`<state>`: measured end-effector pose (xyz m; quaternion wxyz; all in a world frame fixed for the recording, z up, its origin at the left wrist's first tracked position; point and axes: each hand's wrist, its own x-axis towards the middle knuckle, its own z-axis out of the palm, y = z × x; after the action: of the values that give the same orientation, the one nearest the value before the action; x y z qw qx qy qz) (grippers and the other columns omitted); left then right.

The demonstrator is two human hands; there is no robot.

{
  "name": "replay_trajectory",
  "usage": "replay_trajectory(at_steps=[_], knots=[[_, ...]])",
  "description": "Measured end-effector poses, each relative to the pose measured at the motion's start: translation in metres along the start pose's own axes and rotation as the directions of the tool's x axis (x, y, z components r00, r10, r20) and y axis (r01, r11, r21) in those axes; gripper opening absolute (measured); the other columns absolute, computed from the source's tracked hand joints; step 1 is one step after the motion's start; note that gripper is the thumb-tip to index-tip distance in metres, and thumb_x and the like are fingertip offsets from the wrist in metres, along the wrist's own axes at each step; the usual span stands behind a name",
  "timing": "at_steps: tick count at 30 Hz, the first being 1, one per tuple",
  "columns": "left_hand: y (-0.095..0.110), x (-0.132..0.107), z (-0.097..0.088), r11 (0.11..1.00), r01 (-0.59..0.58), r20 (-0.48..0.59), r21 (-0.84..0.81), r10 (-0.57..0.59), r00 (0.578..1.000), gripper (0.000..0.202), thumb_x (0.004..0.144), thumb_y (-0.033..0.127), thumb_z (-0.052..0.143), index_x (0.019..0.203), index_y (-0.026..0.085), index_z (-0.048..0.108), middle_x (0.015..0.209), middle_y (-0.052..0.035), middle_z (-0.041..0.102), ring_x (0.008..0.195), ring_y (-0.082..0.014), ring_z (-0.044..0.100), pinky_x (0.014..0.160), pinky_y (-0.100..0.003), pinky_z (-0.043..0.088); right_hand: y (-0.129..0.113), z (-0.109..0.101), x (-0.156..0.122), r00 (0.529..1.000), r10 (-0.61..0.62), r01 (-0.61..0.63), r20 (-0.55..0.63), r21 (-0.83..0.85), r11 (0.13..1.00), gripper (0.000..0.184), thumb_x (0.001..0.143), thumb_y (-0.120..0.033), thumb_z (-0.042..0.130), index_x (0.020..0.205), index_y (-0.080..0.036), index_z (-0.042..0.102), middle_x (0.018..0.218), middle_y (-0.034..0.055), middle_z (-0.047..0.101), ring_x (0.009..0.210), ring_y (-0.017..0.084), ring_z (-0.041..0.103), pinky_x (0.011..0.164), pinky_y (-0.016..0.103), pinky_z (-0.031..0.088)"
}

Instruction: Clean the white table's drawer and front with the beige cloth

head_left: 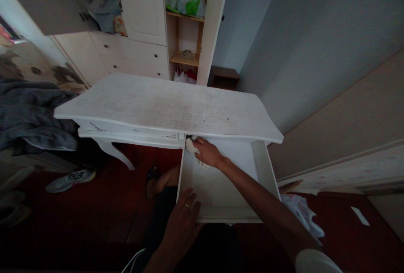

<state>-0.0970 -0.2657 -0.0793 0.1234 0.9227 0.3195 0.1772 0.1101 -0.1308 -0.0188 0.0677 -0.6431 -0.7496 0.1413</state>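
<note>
A white drawer [221, 213] is pulled out from a white table [151, 96] with curved edges and a scuffed top. My right hand [208, 152] reaches into the drawer and presses a bunched cream cloth [191, 147] into its back left corner, against the side wall. Part of the cloth is hidden under the fingers. At the drawer's near left corner, my left hand [186, 210], with a ring on one finger, grips the rim; its thumb is hard to make out.
Behind the table stands a white wardrobe [142, 12] with doors open and bags on its shelves. Dark clothing [34, 113] is heaped at left. A shoe [71, 180] and a plastic bag [301, 214] lie on the red floor. A wall [315, 54] rises at right.
</note>
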Motion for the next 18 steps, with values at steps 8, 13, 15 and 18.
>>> replay_trajectory(at_steps=[8,13,15,18], knots=[[-0.006,-0.009,0.005,0.987,-0.123,-0.335,-0.106,0.081,0.939,0.005,0.090,0.025,0.068,0.095,0.024,0.066,0.102,-0.0002,0.077,0.115,-0.0235,0.067,0.116,-0.046,0.040,0.037,-0.011,-0.042,0.973,0.203,-0.213,-0.110,-0.087,0.973,0.059,0.094,-0.022,0.058,0.151,-0.030,0.046,0.142,0.0084,0.057,0.124,0.023,0.058,0.098,0.032,0.050],[-0.008,-0.006,0.001,0.991,-0.104,-0.241,-0.081,0.082,0.967,0.005,0.085,0.022,0.072,0.087,0.023,0.068,0.083,0.0003,0.075,0.077,-0.0201,0.070,0.085,-0.040,0.055,0.067,-0.016,-0.074,0.808,0.536,-0.563,-0.245,-0.052,0.825,0.049,0.097,-0.031,0.051,0.146,-0.029,0.054,0.129,0.0095,0.067,0.105,0.024,0.068,0.088,0.032,0.051],[-0.008,-0.006,0.000,0.993,-0.096,-0.187,-0.064,0.083,0.979,0.008,0.082,0.022,0.076,0.083,0.023,0.068,0.078,0.0004,0.073,0.071,-0.0200,0.068,0.074,-0.038,0.054,0.077,-0.016,-0.085,0.744,0.608,-0.636,-0.275,-0.013,0.772,0.046,0.098,-0.033,0.050,0.143,-0.028,0.057,0.120,0.0096,0.072,0.103,0.024,0.070,0.086,0.031,0.050],[-0.008,-0.005,-0.002,0.994,-0.102,-0.168,-0.050,0.092,0.981,0.008,0.082,0.023,0.077,0.082,0.022,0.068,0.078,0.0000,0.073,0.071,-0.0201,0.068,0.073,-0.038,0.052,0.091,-0.017,-0.100,0.625,0.728,-0.752,-0.282,0.031,0.658,0.040,0.099,-0.037,0.046,0.130,-0.020,0.066,0.112,0.0137,0.075,0.101,0.026,0.071,0.085,0.031,0.050]])
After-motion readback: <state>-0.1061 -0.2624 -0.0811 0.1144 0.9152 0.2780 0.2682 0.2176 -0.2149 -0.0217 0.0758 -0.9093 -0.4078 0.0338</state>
